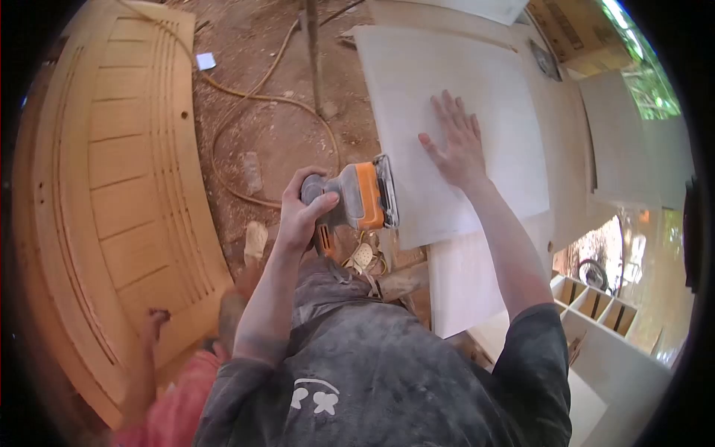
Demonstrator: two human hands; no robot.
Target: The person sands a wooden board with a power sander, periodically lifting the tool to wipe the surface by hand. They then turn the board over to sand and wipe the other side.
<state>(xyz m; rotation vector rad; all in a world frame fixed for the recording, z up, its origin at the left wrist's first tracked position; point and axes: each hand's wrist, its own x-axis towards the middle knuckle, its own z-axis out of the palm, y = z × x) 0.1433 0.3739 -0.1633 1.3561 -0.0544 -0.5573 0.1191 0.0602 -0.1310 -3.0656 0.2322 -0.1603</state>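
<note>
Daylight came in on the right side of the view, where foliage (657, 93) was partly blown out and a lower opening (607, 242) glared white. The white panel (514, 134) looked pale and washed out, while the dirt floor (242, 37) was dimmer, its light soft and diffuse. Wide-angle distortion bowed the grooved wooden door (123, 208), and black vignetting swallowed the corners. The red shirt (182, 406) at lower left looked slightly blurred.
</note>
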